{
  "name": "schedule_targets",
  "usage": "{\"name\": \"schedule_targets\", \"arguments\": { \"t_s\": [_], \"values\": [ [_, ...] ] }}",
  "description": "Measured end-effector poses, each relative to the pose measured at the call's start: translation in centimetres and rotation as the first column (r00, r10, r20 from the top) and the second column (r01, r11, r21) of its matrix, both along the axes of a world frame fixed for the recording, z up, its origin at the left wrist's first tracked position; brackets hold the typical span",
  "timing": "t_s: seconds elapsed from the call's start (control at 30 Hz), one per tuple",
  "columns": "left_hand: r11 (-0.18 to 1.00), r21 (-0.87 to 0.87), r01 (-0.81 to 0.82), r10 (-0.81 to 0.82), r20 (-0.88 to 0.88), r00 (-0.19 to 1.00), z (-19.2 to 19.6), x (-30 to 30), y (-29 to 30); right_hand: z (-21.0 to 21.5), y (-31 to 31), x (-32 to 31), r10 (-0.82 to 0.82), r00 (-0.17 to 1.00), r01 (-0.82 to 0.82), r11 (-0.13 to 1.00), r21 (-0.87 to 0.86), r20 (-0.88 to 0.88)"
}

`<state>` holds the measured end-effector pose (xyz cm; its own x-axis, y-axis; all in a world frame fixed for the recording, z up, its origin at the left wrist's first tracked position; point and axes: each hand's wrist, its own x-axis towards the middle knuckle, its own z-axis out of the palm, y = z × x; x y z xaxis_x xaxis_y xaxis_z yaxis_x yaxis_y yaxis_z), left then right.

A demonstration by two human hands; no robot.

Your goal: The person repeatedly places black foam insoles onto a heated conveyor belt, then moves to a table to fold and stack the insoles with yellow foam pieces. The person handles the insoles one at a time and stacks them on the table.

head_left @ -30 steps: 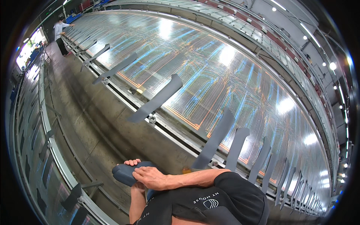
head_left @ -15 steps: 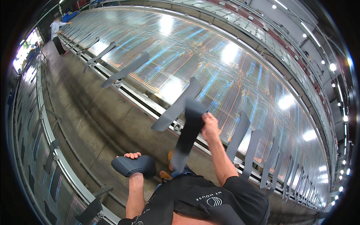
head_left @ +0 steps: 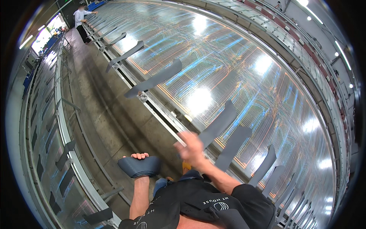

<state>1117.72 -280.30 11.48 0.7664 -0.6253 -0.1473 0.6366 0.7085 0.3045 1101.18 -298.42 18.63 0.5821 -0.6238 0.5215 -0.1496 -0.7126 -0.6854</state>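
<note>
My left hand [head_left: 140, 156] is closed round a bent stack of dark grey sheet pieces [head_left: 139, 167], held low in front of my body above the aisle. My right hand [head_left: 190, 148] is over the near rail of the long table [head_left: 213, 82], smeared by motion. No piece shows in it, but its fingers are too blurred to read. Just to its right, a flat grey strip [head_left: 234, 147] lies across the table edge. Beside that, a second grey strip [head_left: 219, 124] lies slanting, partly behind my right hand.
Farther left along the edge lie more grey strips [head_left: 156, 79]; several others overlap the edge on the right [head_left: 263, 166]. A metal rail with clamps [head_left: 142, 96] borders the table. A second table [head_left: 65, 141] stands left of the aisle. Far off, a person [head_left: 81, 21] stands beside the long table.
The strip that my right hand was holding up now lies on the table edge, out of my hand. My right hand has moved lower and left. The view has shifted; my left hand still holds the stack.
</note>
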Motion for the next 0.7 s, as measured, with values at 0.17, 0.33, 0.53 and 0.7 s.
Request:
{"name": "schedule_targets", "arguments": {
  "t_s": [0.17, 0.33, 0.53, 0.7],
  "values": [
    [0.997, -0.064, 0.038, -0.029, 0.137, 0.990, -0.7, 3.6, -1.5, 1.2, 10.3, 8.9, 0.561, 0.818, -0.545, 0.827, 0.138, -0.124],
    [0.994, -0.105, 0.044, -0.027, 0.166, 0.986, -0.2, 8.0, -0.8, -0.2, 10.9, 14.3, 0.554, 0.816, -0.566, 0.823, -0.039, -0.163],
    [0.977, -0.123, 0.172, -0.163, 0.086, 0.983, 1.2, 14.6, -0.4, 1.1, 11.0, 20.9, 0.478, 0.864, -0.488, 0.872, -0.030, -0.159],
    [0.967, -0.089, 0.240, -0.238, 0.032, 0.971, 1.6, 19.6, -0.4, 5.1, 8.1, 25.1, 0.245, 0.949, -0.309, 0.849, 0.428, 0.198]
  ]
}}
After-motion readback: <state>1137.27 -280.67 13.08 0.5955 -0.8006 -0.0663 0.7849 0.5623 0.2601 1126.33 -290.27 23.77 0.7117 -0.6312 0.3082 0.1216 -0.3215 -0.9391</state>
